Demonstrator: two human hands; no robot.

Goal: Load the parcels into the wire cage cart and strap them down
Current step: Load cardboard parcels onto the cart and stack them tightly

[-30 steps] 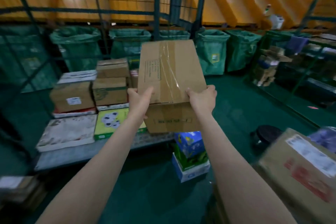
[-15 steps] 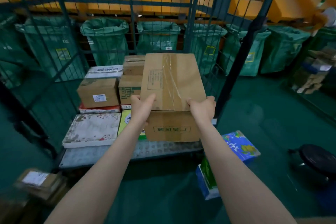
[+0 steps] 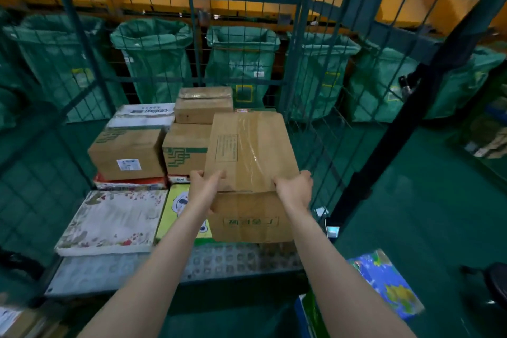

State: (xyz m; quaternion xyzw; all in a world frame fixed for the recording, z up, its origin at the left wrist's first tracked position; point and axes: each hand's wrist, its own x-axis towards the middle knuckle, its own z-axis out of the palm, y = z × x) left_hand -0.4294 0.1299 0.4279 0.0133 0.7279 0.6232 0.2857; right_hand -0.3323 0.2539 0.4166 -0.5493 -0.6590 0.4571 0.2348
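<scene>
- cardboard box (image 3: 251, 151) at centre frame, held over the right front of the cart deck (image 3: 219, 261); i cannot tell whether it touches.
- left hand (image 3: 204, 186) and right hand (image 3: 295, 189) each grip a near corner, thumb on top.
- judged: stiff, moderate weight, and the taped top is slick. best held on bare card at the corners.
- wire cage cart (image 3: 299, 63) has stacked parcels (image 3: 129, 153) left of centre. green floor (image 3: 411, 214) is at right, green sacks (image 3: 241, 63) behind the mesh in the upper frame.

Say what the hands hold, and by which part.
Both hands hold one taped cardboard box: the left hand grips its near left corner, the right hand its near right corner.
</scene>
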